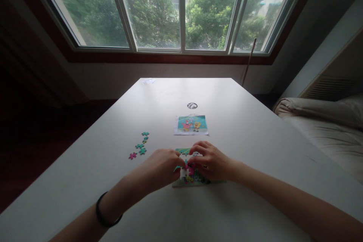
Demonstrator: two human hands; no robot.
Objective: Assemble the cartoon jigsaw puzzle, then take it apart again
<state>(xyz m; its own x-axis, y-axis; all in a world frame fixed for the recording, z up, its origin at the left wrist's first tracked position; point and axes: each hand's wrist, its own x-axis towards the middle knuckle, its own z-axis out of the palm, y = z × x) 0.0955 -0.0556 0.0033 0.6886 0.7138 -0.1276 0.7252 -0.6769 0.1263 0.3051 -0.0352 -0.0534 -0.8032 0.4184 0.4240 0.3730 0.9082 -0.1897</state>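
Curling over the partly filled puzzle (190,177) on the white table (249,136), the person's left hand (162,165) and right hand (212,160) have bent fingers—pinching or not, one cannot tell—while the picture sheet (193,124) lies just beyond, likely for comparing, and loose pieces (139,146) sit apart, leftward.

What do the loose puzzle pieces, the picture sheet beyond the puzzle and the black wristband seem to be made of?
Loose puzzle pieces: probably card with a printed finish, being flat, knobbed and coloured; thin wood is possible. Picture sheet: likely thin paper, colour-printed, with white margins. Wristband: plain, matt-looking black, perhaps rubber or elastic fabric; too little texture shows to tell.
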